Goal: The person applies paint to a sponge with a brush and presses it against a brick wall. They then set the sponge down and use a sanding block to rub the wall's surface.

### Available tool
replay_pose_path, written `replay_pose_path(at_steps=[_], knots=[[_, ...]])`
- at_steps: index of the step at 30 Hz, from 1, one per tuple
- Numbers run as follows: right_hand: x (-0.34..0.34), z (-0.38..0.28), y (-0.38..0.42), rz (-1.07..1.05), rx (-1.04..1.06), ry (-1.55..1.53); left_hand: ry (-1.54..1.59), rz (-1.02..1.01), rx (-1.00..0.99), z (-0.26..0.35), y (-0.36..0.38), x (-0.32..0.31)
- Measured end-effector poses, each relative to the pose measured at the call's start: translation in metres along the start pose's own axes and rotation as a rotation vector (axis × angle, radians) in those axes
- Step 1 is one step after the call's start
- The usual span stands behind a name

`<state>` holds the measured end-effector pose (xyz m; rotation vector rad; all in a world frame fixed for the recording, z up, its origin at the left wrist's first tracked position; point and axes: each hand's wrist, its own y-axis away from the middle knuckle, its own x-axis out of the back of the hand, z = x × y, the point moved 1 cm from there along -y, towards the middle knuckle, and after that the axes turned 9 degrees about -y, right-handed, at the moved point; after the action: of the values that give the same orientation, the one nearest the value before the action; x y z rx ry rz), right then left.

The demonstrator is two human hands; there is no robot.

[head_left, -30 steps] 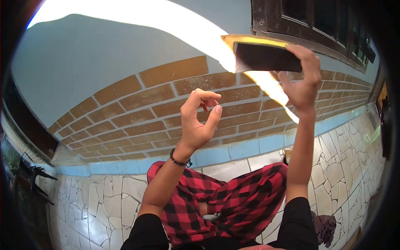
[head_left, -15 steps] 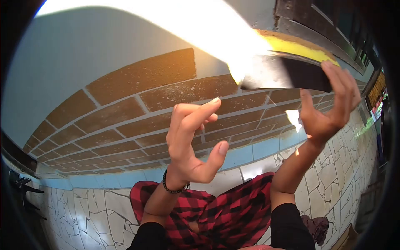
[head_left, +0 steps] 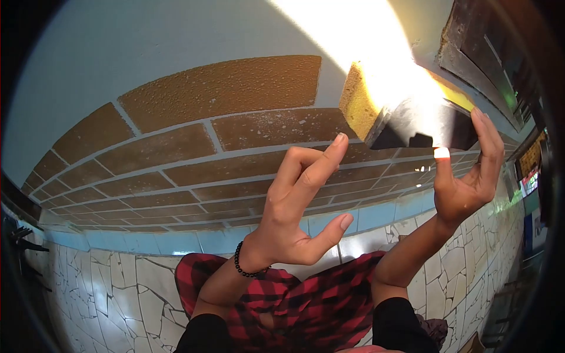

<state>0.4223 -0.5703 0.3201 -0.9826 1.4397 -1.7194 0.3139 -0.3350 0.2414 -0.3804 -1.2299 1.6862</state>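
A thick yellow block, sponge-like, with a dark face [head_left: 406,126] is held up at the upper right, partly washed out by strong sunlight. My right hand [head_left: 471,167] grips its right end, the thumb under the lower edge and the fingers at the far side. To the left of the block, my left hand [head_left: 303,206] is raised with fingers bent and thumb apart, holding nothing. Its index fingertip is close to the block's lower left corner. A black beaded bracelet [head_left: 244,265] circles my left wrist.
Ahead stands a wall with painted brown bricks [head_left: 223,88] and blue tiles [head_left: 141,242] at its base. Below is a cracked-stone floor [head_left: 123,282]. Red and black checked cloth [head_left: 318,300] covers my legs. A dark wooden frame [head_left: 471,53] is at the upper right.
The block has turned, so its yellow left end now shows. My left hand has moved up and right, closer to the block. My right hand has shifted slightly down and still holds it.
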Motion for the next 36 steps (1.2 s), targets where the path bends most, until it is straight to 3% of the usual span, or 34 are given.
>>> replay_pose_path(at_steps=[36], knots=[[-0.015, -0.004, 0.005, -0.04, 0.028, 0.09, 0.108, -0.102, 0.07, -0.013, 0.006, -0.008]])
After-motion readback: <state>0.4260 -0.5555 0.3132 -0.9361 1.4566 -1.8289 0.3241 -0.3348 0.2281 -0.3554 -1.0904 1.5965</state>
